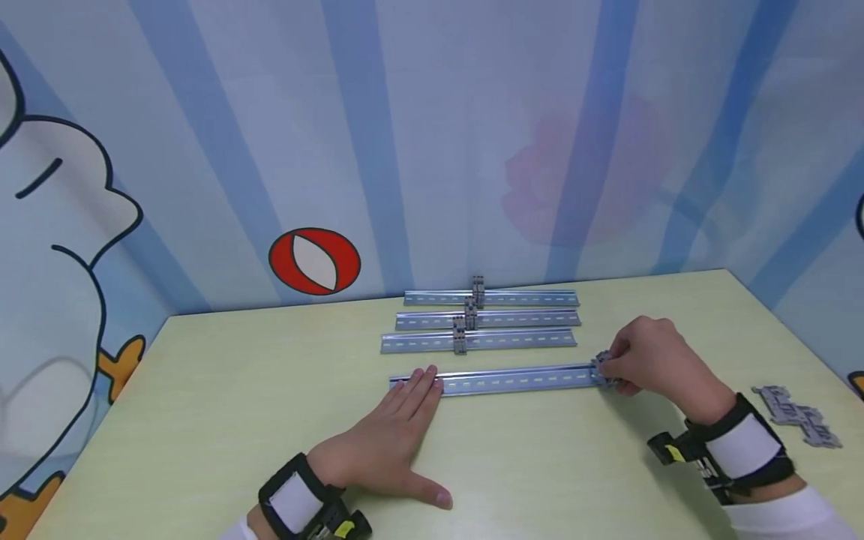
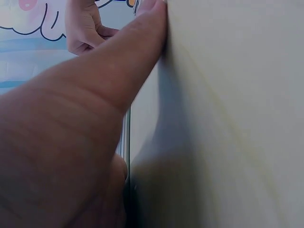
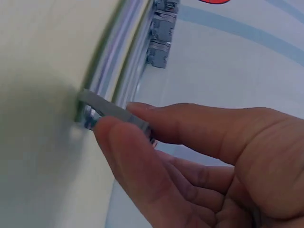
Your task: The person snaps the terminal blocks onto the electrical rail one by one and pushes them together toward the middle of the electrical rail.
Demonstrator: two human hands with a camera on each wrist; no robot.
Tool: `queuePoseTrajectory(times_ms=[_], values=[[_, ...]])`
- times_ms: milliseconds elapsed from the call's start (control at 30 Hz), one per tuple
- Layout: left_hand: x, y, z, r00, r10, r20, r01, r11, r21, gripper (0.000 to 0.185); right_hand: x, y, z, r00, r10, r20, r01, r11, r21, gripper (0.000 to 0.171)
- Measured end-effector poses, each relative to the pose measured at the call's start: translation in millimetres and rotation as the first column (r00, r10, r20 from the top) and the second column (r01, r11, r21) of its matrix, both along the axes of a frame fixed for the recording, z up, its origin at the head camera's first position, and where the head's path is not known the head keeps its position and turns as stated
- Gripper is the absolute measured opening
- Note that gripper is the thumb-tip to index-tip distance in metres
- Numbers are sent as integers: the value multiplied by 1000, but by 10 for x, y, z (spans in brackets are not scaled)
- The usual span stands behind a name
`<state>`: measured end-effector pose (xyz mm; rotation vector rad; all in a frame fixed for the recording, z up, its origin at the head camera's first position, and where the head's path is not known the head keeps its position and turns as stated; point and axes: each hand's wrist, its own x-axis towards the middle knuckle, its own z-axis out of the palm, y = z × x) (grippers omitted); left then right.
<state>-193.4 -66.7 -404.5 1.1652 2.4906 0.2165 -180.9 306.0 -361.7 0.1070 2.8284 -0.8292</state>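
Bare left hand (image 1: 385,442) and right hand (image 1: 658,356); black wrist straps with white panels, small black-and-yellow camera units attached, white sleeve cuffs behind.

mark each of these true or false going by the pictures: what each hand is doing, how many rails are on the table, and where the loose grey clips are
1. The right hand pinches a grey clip at the right end of the nearest rail. True.
2. The left hand grips a screwdriver. False: it lies flat on the table, fingertips at the rail's left end.
3. Four rails lie on the table. True.
4. The three far rails carry no clips. False: each has a clip mounted near its middle.
5. Loose clips lie to the left of the left hand. False: they lie at the right, beyond the right wrist.
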Motion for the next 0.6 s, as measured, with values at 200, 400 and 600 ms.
queuePoseTrajectory(times_ms=[200, 400, 600], values=[[5, 5, -6, 1000, -10, -3, 10, 1000, 9, 130, -3, -55, -78, 998, -16, -66, 19, 999, 42, 14], [16, 4, 21, 1000, -6, -10, 7, 1000, 2, 129, -12, -184, -76, 992, -34, -123, 47, 993, 106, 29], [18, 11, 47, 1000, -2, -9, 2, 1000, -15, 129, -45, -188, -68, 992, -18, -129, 30, 996, 85, 32]])
